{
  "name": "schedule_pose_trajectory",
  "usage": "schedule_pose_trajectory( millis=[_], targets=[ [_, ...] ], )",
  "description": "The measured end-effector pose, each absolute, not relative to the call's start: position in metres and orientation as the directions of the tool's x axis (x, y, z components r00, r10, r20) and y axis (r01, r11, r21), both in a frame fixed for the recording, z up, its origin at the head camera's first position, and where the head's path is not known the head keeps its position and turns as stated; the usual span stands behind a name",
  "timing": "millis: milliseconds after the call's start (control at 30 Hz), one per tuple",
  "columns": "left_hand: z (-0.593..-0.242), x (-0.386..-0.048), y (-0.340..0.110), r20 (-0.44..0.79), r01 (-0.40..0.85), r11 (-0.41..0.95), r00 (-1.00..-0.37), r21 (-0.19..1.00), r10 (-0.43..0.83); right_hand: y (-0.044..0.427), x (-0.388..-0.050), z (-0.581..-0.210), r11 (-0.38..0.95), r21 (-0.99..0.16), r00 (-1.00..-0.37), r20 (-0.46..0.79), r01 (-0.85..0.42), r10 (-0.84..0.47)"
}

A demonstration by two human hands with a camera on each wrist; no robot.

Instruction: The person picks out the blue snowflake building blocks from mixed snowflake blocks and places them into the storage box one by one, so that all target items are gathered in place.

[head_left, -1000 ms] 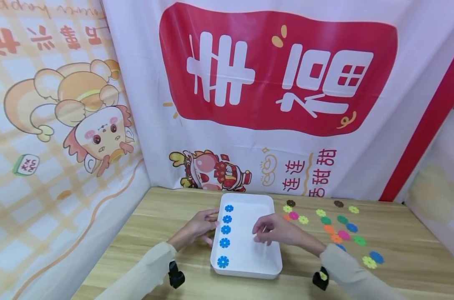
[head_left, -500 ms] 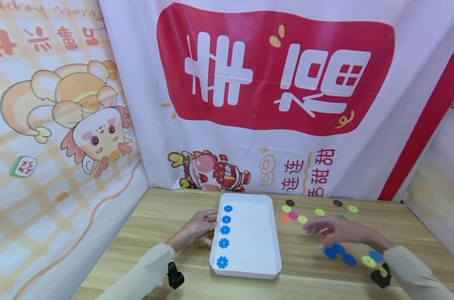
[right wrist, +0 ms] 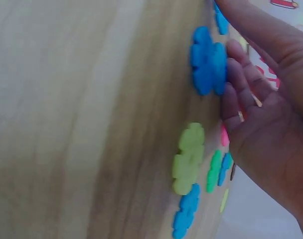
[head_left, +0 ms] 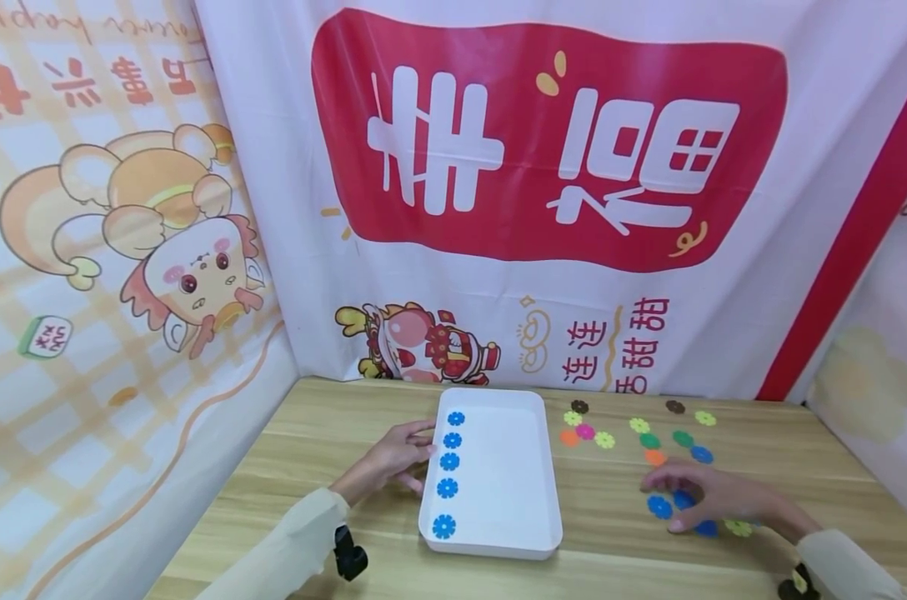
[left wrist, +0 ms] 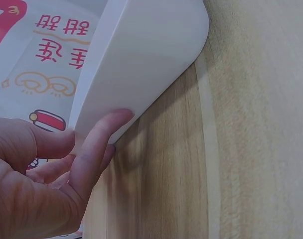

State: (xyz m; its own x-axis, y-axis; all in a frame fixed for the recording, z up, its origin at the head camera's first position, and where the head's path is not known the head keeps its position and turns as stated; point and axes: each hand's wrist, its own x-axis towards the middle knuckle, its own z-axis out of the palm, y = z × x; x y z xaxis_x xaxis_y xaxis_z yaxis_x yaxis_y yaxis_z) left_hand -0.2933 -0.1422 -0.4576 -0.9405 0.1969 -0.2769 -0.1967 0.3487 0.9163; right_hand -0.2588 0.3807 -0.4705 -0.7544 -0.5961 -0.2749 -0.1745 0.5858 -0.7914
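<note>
In the head view a white tray (head_left: 498, 475) lies on the table, with a column of several blue snowflake discs (head_left: 449, 461) along its left side. My left hand (head_left: 393, 454) rests at the tray's left wall. In the left wrist view its fingers (left wrist: 104, 129) touch the outer wall, the thumb near the rim. To the right, my right hand (head_left: 716, 496) hovers low over several blue snowflake discs (head_left: 659, 507), fingers loosely bent and spread from the thumb. The right wrist view shows blue discs (right wrist: 202, 59) beside its fingertips; I see none gripped.
More snowflake discs lie scattered on the table (head_left: 596, 517): yellow-green (head_left: 605, 440), pink (head_left: 585, 432), orange (head_left: 569, 437), green (head_left: 683, 438) and brown (head_left: 674, 407). A printed cloth (head_left: 543, 333) hangs behind the table, another (head_left: 86, 400) at the left.
My right hand has left the space over the tray and moved right, then down to the blue discs. The left hand stays at the tray's side.
</note>
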Motion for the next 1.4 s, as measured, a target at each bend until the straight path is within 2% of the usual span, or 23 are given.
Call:
schedule_pose_trajectory(
  millis=[333, 667, 967, 1100, 1333, 1400],
  targets=[
    [-0.457, -0.292, -0.143, -0.287, -0.203, 0.361, -0.937, 0.91, 0.197, 0.378, -0.26, -0.479, 0.601, -0.771, -0.797, -0.223, -0.208, -0.561],
    [-0.457, -0.292, -0.143, -0.279, -0.196, 0.359, -0.94, 0.912, 0.197, 0.368, -0.265, -0.472, 0.542, -0.782, -0.755, -0.145, -0.309, -0.639],
    [-0.459, -0.293, -0.143, -0.268, -0.186, 0.348, -0.942, 0.919, 0.204, 0.355, -0.271, -0.466, 0.63, -0.718, -0.819, -0.148, -0.295, -0.554],
    [-0.46, -0.291, -0.142, -0.274, -0.192, 0.347, -0.94, 0.918, 0.204, 0.348, -0.276, -0.462, 0.619, -0.73, -0.829, -0.132, -0.289, -0.543],
    [-0.459, -0.293, -0.143, -0.279, -0.195, 0.35, -0.938, 0.916, 0.208, 0.332, -0.282, -0.459, 0.501, -0.775, -0.807, 0.02, -0.385, -0.59],
    [-0.457, -0.294, -0.143, -0.282, -0.198, 0.349, -0.936, 0.916, 0.211, 0.324, -0.284, -0.457, 0.499, -0.769, -0.821, 0.057, -0.399, -0.569]
  ],
)
